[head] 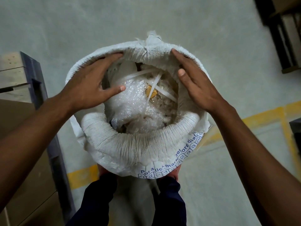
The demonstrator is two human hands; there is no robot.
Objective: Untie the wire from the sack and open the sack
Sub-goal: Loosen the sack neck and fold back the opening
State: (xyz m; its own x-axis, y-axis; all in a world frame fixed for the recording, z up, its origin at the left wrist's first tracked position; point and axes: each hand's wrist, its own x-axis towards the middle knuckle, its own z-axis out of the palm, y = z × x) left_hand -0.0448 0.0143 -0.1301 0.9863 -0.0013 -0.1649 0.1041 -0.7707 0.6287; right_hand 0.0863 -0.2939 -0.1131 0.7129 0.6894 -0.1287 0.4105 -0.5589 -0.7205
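Note:
A white woven sack (130, 149) stands upright on the floor between my feet, its mouth wide open and its top rolled down into a thick rim. Blue printed letters run along its near right side. Inside lie bubble wrap (130, 101), white plastic straps (156, 84) and a scrap of brown cardboard. My left hand (91, 82) rests flat on the far left rim, fingers spread, thumb pointing into the opening. My right hand (193, 79) lies flat on the far right rim, fingers together. Neither hand holds anything. No wire shows in view.
Brown cardboard boxes (21, 160) and a blue-edged pallet or frame (53, 144) stand close on the left. Yellow floor lines (254, 121) run behind the sack. A dark rack (283, 33) stands at the top right. My dark trouser legs (130, 201) are below the sack.

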